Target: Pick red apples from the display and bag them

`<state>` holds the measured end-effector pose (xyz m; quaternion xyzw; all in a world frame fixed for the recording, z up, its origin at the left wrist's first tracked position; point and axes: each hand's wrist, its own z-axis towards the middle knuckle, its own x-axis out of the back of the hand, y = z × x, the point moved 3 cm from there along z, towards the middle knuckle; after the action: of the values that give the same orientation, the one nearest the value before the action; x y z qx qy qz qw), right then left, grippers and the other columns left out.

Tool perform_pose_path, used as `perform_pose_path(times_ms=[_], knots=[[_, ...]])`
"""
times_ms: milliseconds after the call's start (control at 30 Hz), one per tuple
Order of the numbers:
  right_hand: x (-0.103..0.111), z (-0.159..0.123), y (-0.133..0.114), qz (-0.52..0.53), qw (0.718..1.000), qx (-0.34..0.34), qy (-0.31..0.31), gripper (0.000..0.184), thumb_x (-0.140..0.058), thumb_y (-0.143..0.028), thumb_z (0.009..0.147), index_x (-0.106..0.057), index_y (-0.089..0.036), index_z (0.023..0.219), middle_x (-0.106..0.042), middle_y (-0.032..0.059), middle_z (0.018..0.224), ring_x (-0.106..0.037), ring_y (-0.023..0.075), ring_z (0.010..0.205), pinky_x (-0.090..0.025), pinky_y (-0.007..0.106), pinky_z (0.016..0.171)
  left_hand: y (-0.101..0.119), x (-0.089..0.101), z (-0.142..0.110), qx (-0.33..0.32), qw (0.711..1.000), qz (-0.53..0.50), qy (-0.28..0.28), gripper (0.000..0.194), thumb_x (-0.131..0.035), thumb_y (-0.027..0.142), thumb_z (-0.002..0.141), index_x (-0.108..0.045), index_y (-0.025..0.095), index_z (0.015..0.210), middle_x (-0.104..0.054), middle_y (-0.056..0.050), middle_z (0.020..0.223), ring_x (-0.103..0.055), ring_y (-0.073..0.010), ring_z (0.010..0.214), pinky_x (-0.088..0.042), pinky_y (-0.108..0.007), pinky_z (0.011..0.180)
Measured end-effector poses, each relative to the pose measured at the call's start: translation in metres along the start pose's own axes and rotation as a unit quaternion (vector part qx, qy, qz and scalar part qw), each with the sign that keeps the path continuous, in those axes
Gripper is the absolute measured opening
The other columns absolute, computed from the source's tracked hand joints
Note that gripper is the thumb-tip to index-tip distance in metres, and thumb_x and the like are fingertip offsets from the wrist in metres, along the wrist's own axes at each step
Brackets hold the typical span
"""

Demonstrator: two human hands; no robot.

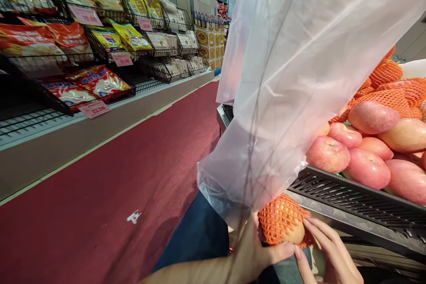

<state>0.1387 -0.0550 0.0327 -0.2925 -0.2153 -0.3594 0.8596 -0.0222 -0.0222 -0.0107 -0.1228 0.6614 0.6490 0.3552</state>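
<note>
A clear plastic bag [293,75] hangs in front of me and fills the upper right of the view. Below its lower edge an apple in an orange foam net [282,224] is held between both hands. My left hand [256,253] grips the bag's bottom edge and touches the apple from the left, thumb stretched under it. My right hand [329,253] cups the apple from the right with fingers curled around it. Pink-red apples [366,151] lie piled on the display to the right.
A black slatted fruit stand [349,195] with a metal rim holds the apples and several orange nets [392,84]. Wire shelves [100,44] of packaged snacks with price tags line the left. A red carpet aisle [116,186] runs between them.
</note>
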Motion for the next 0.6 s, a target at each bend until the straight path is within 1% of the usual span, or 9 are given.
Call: perform_pose_path(times_ms=[67,100,200,267,333,400,467,533,600], knots=[[-0.002,-0.002,0.006,-0.007,0.999,0.024,-0.039,0.051,-0.077,-0.023,0.098,-0.064,-0.018,0.147,-0.072,0.0138,0.136,-0.077,0.0259,0.116,-0.069,0.031,0.093,-0.004,0.003,-0.001,-0.004,1.0,-0.002,0.017,0.075,-0.095,0.054,0.078,-0.065,0.016,0.135,-0.072,-0.021,0.147,-0.068,-0.0407,0.14,-0.052,-0.055,0.123],[-0.003,-0.003,0.009,-0.007,0.998,0.037,-0.053,0.056,-0.077,-0.024,0.098,-0.061,-0.016,0.151,-0.07,0.0156,0.139,-0.077,0.0268,0.119,-0.07,0.031,0.093,-0.008,0.006,-0.002,0.005,0.999,0.001,0.033,0.077,-0.095,0.057,0.078,-0.063,0.018,0.136,-0.071,-0.021,0.148,-0.067,-0.04,0.14,-0.051,-0.055,0.123],[-0.009,-0.003,0.015,-0.015,0.996,0.043,-0.072,0.061,-0.077,-0.026,0.098,-0.056,-0.013,0.154,-0.069,0.0192,0.142,-0.076,0.0287,0.122,-0.071,0.033,0.093,-0.019,0.014,-0.005,0.03,0.996,0.031,0.082,0.079,-0.091,0.068,0.077,-0.058,0.019,0.129,-0.069,-0.022,0.145,-0.067,-0.0396,0.136,-0.052,-0.056,0.119],[-0.013,-0.002,0.015,-0.03,0.996,0.038,-0.075,0.062,-0.075,-0.031,0.1,-0.053,-0.012,0.155,-0.069,0.0206,0.143,-0.076,0.0302,0.122,-0.07,0.037,0.095,-0.024,0.016,-0.006,0.029,0.995,0.051,0.083,0.077,-0.089,0.072,0.076,-0.058,0.019,0.124,-0.07,-0.021,0.14,-0.069,-0.0388,0.131,-0.052,-0.055,0.117],[-0.017,-0.002,0.014,-0.04,0.996,0.029,-0.074,0.064,-0.073,-0.036,0.101,-0.051,-0.012,0.156,-0.069,0.0212,0.143,-0.077,0.0316,0.122,-0.07,0.04,0.096,-0.026,0.015,-0.007,0.017,0.996,0.054,0.065,0.076,-0.087,0.072,0.078,-0.059,0.019,0.126,-0.07,-0.02,0.139,-0.068,-0.0376,0.129,-0.052,-0.053,0.115],[-0.021,-0.002,0.012,-0.041,0.997,0.012,-0.071,0.067,-0.073,-0.042,0.1,-0.05,-0.013,0.157,-0.07,0.0205,0.141,-0.078,0.0322,0.12,-0.071,0.04,0.095,-0.027,0.015,-0.008,0.003,0.998,0.053,0.041,0.073,-0.084,0.07,0.083,-0.061,0.019,0.131,-0.071,-0.018,0.14,-0.067,-0.0364,0.13,-0.051,-0.051,0.117],[-0.023,-0.003,0.012,-0.039,0.997,-0.007,-0.064,0.07,-0.075,-0.046,0.099,-0.05,-0.015,0.156,-0.072,0.0193,0.139,-0.079,0.0323,0.115,-0.071,0.039,0.093,-0.029,0.017,-0.01,-0.006,0.997,0.072,0.025,0.071,-0.079,0.072,0.087,-0.064,0.019,0.131,-0.074,-0.017,0.137,-0.068,-0.0356,0.129,-0.05,-0.05,0.119],[-0.024,-0.004,0.012,-0.038,0.998,-0.011,-0.057,0.07,-0.077,-0.047,0.097,-0.051,-0.016,0.155,-0.073,0.0185,0.136,-0.08,0.0328,0.11,-0.072,0.038,0.09,-0.033,0.022,-0.012,-0.005,0.993,0.111,0.036,0.072,-0.075,0.079,0.086,-0.068,0.02,0.127,-0.077,-0.015,0.126,-0.07,-0.0357,0.122,-0.052,-0.049,0.116],[-0.025,-0.005,0.012,-0.041,0.998,-0.003,-0.051,0.068,-0.078,-0.046,0.096,-0.053,-0.017,0.152,-0.074,0.0183,0.133,-0.081,0.0338,0.107,-0.072,0.039,0.087,-0.037,0.03,-0.015,0.003,0.986,0.15,0.075,0.075,-0.07,0.085,0.085,-0.072,0.022,0.124,-0.077,-0.013,0.118,-0.068,-0.0373,0.122,-0.053,-0.047,0.115]])
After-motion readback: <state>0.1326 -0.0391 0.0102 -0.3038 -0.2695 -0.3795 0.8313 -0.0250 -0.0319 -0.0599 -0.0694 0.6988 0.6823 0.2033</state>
